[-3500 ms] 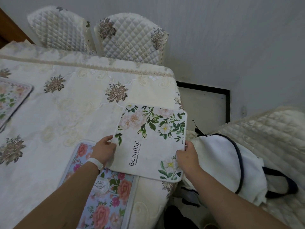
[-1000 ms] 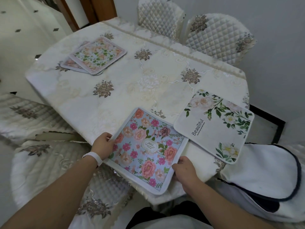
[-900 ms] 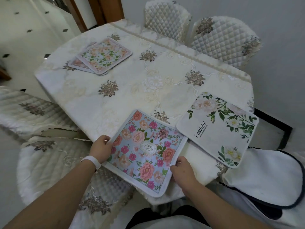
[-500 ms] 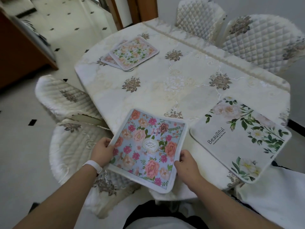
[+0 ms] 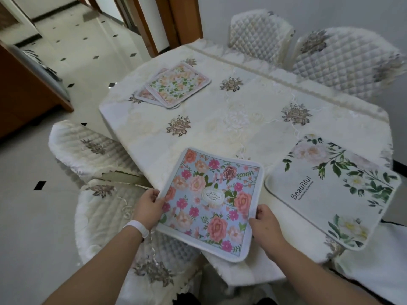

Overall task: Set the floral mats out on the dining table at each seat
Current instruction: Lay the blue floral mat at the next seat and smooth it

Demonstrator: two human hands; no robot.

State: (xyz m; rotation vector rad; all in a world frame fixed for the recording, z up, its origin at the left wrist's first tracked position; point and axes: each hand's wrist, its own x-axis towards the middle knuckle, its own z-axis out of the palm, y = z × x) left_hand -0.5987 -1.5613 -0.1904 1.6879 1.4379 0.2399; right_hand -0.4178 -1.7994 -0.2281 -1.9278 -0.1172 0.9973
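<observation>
Gripping the blue mat by its side edges, the left hand and right hand are holding it at the table's six-o'clock edge. White mat is lying placed at four o'clock; stacked mats at eleven o'clock are awaiting distribution.

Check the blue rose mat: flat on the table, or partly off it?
Partly off. The blue rose mat overhangs the table's near edge, its corners gripped by the left hand and right hand.

Both hands — left, right — grip pink-rose mat at table edge.
</observation>
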